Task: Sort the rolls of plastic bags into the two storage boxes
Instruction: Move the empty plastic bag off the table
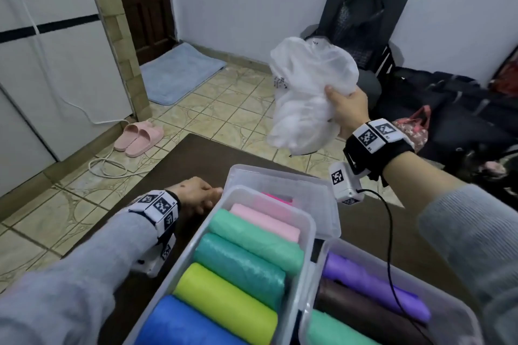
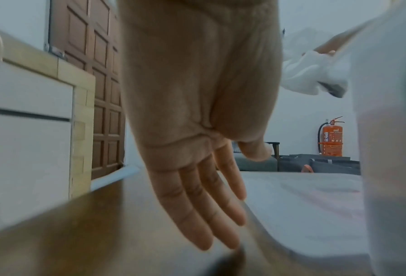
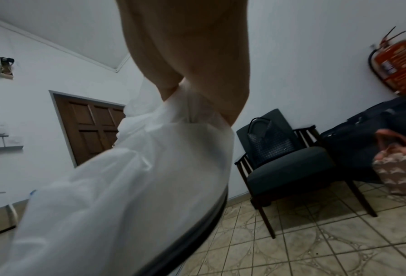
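Two clear storage boxes stand on the brown table. The left box (image 1: 308, 235) holds blue, yellow-green, two green and a pink roll (image 1: 266, 221). The right box (image 1: 459, 314) holds a purple roll (image 1: 372, 283), a dark brown roll and a green one. My right hand (image 1: 347, 109) is raised beyond the table and grips a crumpled white plastic bag (image 1: 305, 92), also seen as white plastic bag (image 3: 131, 177). My left hand (image 1: 196, 196) lies flat beside the left box with straight fingers (image 2: 211, 209) just over the table, holding nothing.
A clear lid (image 1: 283, 190) leans behind the left box, something bright pink beneath it. Past the table edge are tiled floor, pink slippers (image 1: 138, 137), a white cable, a blue mat, a dark chair (image 3: 289, 166) with a bag, black luggage and an orange extinguisher (image 2: 331, 138).
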